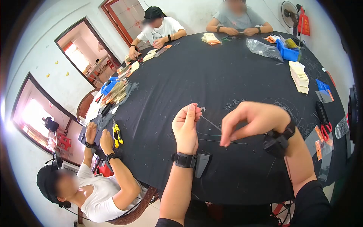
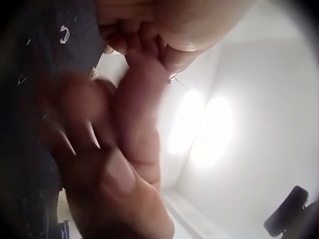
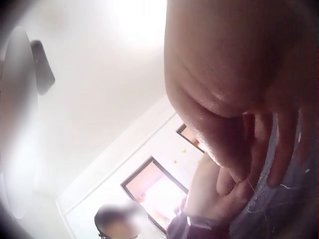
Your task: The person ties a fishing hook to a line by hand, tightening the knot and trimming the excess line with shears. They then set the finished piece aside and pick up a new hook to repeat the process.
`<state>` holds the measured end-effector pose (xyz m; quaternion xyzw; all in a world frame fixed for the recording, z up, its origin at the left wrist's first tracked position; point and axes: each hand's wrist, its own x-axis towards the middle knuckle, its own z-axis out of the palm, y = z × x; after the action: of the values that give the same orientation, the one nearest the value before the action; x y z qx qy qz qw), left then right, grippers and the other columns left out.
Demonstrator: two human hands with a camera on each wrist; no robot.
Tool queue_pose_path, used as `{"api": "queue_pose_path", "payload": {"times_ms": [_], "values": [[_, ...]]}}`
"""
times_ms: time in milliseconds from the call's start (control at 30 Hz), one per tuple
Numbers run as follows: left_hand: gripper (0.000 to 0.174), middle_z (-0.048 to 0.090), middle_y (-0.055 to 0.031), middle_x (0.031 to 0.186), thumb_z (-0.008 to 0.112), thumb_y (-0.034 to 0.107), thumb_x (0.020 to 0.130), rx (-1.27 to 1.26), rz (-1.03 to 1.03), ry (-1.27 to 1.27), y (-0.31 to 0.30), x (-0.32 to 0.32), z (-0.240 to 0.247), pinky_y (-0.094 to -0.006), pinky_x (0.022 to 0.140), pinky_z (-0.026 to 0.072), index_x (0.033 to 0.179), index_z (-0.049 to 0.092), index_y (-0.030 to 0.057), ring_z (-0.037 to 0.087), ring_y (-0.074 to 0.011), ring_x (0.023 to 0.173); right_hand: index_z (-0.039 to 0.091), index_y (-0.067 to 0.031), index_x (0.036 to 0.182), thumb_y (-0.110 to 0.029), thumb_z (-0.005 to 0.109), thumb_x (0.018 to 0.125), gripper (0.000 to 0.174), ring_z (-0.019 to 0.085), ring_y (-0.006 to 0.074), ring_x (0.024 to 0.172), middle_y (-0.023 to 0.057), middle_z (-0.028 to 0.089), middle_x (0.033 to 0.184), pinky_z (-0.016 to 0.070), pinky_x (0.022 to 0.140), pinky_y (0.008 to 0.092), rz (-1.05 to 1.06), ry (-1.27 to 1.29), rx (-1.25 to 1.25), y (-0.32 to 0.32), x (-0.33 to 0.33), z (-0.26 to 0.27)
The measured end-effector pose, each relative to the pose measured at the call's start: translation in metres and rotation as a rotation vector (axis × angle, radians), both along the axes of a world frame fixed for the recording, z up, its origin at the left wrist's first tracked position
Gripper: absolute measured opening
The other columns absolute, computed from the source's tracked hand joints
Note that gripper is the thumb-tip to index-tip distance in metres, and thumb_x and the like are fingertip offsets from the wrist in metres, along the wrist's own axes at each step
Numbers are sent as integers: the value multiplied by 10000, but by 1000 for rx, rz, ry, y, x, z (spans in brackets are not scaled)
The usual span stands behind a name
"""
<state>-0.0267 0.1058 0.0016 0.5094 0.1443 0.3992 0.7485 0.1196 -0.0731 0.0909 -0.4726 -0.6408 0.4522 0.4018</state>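
Observation:
My left hand (image 1: 186, 126) is raised over the black-covered table, thumb and forefinger pinching a small shiny hook (image 1: 203, 109). From it a thin dark line (image 1: 211, 122) slants down to my right hand (image 1: 259, 118), which is bent at the wrist with thumb and forefinger brought together on the line. In the right wrist view a fine strand (image 3: 250, 186) shows at the fingertips. The left wrist view has the fingers close up and blurred, the other hand just above them. Several small dark hooks (image 1: 233, 104) lie beyond my hands.
Loose line (image 1: 291, 109) tangles right of my hands, near red-handled scissors (image 1: 326, 131). Card stacks (image 1: 298, 77) and a blue box (image 1: 286, 52) stand farther back. Yellow pliers (image 1: 117, 134) lie left, by a seated person (image 1: 102, 196). Two more people sit across the table.

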Motion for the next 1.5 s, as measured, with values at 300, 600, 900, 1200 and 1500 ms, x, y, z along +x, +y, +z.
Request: {"api": "queue_pose_path", "payload": {"times_ms": [300,600,900,1200,1500], "values": [[269,683,-9,934,677,217,1045,-98,10,-44,5,4,-8,-248,805,529,1180,675,-17,615,-82,827,802,-7,1002,-212,869,849,265,707,195,770,124,742,880,550,667,279,-277,48,633,-49,26,37],[223,698,-24,953,662,182,1051,14,20,4,0,9,-9,-262,855,516,1138,689,-21,620,-90,850,723,-50,906,-376,589,1054,382,583,157,875,62,680,837,451,790,296,-656,-91,737,-94,20,57],[64,673,-156,1347,698,77,991,623,-144,-106,-20,-1,11,-353,989,533,1004,732,24,663,-210,1114,645,20,704,-189,621,996,360,577,146,569,80,626,601,449,573,336,-691,-259,-12,-44,-25,39],[48,705,-171,1272,749,36,928,722,-266,-213,-22,-12,22,-360,892,583,964,747,4,689,-220,1043,747,-3,812,-151,698,961,215,685,115,633,64,708,676,508,603,271,-381,-234,-32,-31,-23,23],[44,729,-162,1196,785,16,880,790,-360,-181,-23,-18,29,-344,862,581,921,770,7,693,-210,994,780,32,926,-93,756,882,135,669,106,594,85,719,678,504,580,249,-391,-4,-76,-32,-17,22]]}}
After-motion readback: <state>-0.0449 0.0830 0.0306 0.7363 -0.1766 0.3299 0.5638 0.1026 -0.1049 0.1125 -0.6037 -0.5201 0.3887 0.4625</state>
